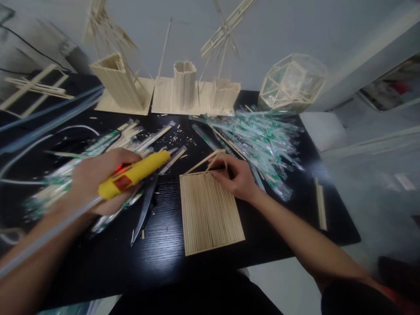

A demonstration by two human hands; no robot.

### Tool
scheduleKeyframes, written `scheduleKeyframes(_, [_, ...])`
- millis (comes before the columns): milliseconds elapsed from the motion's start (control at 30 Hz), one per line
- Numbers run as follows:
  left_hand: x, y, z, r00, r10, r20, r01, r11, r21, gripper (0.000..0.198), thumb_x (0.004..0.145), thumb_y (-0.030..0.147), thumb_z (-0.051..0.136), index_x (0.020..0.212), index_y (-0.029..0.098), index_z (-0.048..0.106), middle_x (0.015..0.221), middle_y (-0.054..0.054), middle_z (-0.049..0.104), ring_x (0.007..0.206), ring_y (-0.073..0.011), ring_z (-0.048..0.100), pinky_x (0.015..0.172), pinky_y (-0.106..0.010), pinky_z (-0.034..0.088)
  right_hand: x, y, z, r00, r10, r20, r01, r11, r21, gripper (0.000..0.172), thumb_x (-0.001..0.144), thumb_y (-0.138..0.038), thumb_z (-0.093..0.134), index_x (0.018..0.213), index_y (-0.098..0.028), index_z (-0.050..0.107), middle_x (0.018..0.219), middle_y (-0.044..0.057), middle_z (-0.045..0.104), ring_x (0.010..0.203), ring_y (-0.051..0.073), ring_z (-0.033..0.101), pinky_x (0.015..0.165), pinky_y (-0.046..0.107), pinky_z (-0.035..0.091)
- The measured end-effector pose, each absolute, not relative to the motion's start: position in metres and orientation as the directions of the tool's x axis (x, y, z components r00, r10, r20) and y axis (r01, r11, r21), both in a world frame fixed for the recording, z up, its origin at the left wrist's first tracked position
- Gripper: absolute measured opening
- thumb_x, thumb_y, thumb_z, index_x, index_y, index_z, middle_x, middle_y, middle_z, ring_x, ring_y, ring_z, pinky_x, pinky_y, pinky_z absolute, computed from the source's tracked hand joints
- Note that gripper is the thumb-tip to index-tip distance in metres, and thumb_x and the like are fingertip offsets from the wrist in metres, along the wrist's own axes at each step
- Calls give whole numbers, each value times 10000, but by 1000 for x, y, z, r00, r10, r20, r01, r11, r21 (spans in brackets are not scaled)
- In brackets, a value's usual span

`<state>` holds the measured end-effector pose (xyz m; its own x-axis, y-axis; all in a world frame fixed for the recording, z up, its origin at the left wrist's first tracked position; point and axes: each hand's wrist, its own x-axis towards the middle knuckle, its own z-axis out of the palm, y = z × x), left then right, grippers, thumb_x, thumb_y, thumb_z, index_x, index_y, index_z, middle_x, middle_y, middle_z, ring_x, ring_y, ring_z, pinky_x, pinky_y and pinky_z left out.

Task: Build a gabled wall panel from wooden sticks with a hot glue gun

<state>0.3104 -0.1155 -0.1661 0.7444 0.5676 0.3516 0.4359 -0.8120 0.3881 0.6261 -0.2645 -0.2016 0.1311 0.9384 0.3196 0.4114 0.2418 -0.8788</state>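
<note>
My left hand (98,175) is wrapped round a yellow glue gun (138,171); a long whitish glue stick trails from its back end. The gun's tip points right, above the table. At the far edge of a flat panel of wooden sticks (210,214), my right hand (238,177) pinches a small triangular frame of thin sticks (201,164). Its fingertips are partly hidden behind the frame. Under the glue gun lies a dark-bladed cutting tool (144,212), its handle covered by my left hand.
Wrapped chopsticks and torn wrappers (252,135) cover the table on both sides. Along the back stand stick-built models, among them a triangular column (121,83) and a round column (184,85). A clear-sided polyhedron (292,83) sits back right. Two loose sticks (320,205) lie near the right edge.
</note>
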Motion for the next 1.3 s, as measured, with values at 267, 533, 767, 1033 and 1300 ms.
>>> scheduleKeyframes(267, [326, -101, -166, 474, 868, 148, 665, -463, 586, 551, 955, 624, 411, 1058, 182, 724, 992, -55, 735, 932, -262, 653, 827, -388, 501, 628, -264, -206, 130, 935, 331, 437, 246, -865, 185, 869, -242, 721, 1050, -201, 720, 993, 50, 776, 885, 178, 744, 836, 330, 613])
scheduleKeyframes(533, [335, -98, -171, 522, 853, 4, 658, -406, 634, 620, 975, 674, 364, 841, 179, 713, 727, -43, 692, 679, -218, 608, 655, -334, 455, 628, -260, -207, 58, 964, 261, 460, 206, -864, 245, 854, -260, 735, 1090, -196, 712, 973, 64, 813, 917, 210, 782, 899, 370, 601])
scheduleKeyframes(767, [340, -99, -168, 543, 839, -30, 675, -415, 609, 616, 941, 726, 353, 650, 227, 565, 623, -36, 593, 612, -221, 547, 623, -346, 398, 629, -258, -214, 162, 970, 181, 331, 120, -936, 264, 826, -295, 790, 1065, -206, 724, 905, 57, 825, 864, 226, 796, 896, 410, 607])
scheduleKeyframes(1033, [343, -99, -165, 549, 835, -33, 646, -399, 651, 639, 918, 761, 367, 649, 222, 583, 626, -38, 608, 606, -215, 517, 625, -346, 417, 629, -255, -215, 222, 959, 175, 311, 100, -945, 301, 764, -328, 855, 1008, -199, 737, 824, 41, 809, 801, 229, 791, 848, 403, 622])
scheduleKeyframes(1300, [343, -98, -167, 566, 824, -38, 621, -395, 677, 653, 943, 762, 322, 657, 228, 567, 646, -42, 610, 645, -235, 557, 643, -351, 427, 628, -255, -212, 204, 965, 164, 341, 87, -936, 249, 773, -358, 859, 935, -200, 755, 846, 57, 810, 793, 232, 790, 807, 383, 630])
